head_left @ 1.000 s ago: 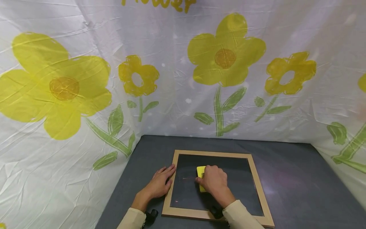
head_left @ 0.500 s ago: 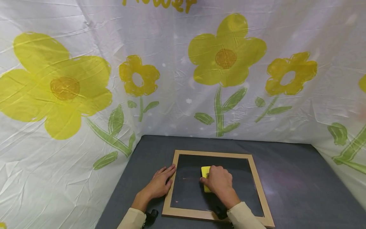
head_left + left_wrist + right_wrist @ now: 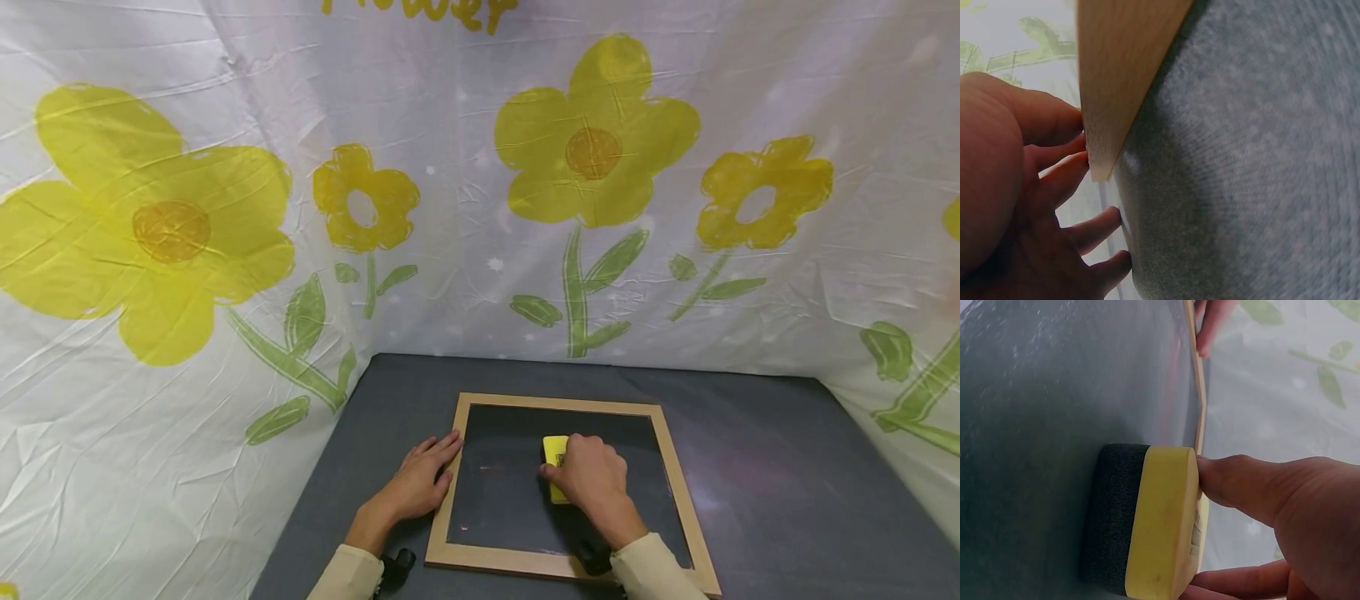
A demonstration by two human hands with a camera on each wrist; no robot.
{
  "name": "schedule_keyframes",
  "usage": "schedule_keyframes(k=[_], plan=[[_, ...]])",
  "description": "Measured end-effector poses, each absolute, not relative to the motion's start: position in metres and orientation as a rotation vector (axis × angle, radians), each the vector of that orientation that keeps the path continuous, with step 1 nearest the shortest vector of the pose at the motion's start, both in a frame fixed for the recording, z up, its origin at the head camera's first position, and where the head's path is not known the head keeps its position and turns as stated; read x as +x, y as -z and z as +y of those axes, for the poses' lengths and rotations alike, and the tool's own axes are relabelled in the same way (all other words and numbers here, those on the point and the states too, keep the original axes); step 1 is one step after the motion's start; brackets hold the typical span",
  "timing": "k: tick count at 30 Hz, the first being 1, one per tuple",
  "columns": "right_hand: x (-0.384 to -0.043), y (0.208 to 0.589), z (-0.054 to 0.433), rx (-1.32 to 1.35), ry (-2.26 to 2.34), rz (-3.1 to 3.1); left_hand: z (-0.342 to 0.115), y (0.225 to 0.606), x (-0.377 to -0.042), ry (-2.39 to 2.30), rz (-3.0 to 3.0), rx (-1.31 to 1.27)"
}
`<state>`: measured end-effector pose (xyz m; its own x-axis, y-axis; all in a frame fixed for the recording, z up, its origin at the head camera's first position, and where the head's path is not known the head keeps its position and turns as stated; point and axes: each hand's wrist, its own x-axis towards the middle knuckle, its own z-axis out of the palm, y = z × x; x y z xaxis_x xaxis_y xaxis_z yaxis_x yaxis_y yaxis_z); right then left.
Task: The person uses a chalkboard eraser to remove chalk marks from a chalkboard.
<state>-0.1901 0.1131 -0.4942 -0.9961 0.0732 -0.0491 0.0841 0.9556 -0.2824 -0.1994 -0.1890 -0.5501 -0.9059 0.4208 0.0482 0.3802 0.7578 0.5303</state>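
Note:
A small blackboard (image 3: 510,508) with a light wood frame (image 3: 570,403) lies on the dark table. My right hand (image 3: 596,479) grips a yellow eraser (image 3: 555,448) over the middle of the board. In the right wrist view, the thumb and fingers are on opposite sides of the eraser (image 3: 1159,519), whose dark felt side faces the board surface. My left hand (image 3: 415,483) rests at the frame's left side, fingers extended. Its fingertips meet the wood edge (image 3: 1116,75) in the left wrist view, and two lower fingers reach the grey cloth. Small reddish marks (image 3: 464,528) show on the board's left part.
A grey cloth (image 3: 772,483) covers the table. Behind and beside it hangs a white curtain (image 3: 450,275) printed with yellow flowers and green leaves. Black wrist devices (image 3: 397,565) are worn at both sleeves.
My right hand has slid the eraser steadily rightward across the board. The left hand and the board have stayed in place.

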Motion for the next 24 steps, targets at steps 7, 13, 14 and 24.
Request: schedule_keyframes(k=[7,13,14,24], plan=[[-0.188,0.495,0.123,0.160,0.460,3.060,-0.190,0.558,-0.204,-0.865,2.884,0.632],[-0.187,0.493,0.132,0.202,0.469,3.045,-0.189,0.554,-0.203,-0.849,2.879,0.651],[-0.187,0.493,0.133,0.211,0.468,3.042,-0.189,0.551,-0.202,-0.837,2.871,0.651],[-0.185,0.495,0.149,0.258,0.475,3.024,-0.191,0.550,-0.200,-0.908,2.867,0.697]])
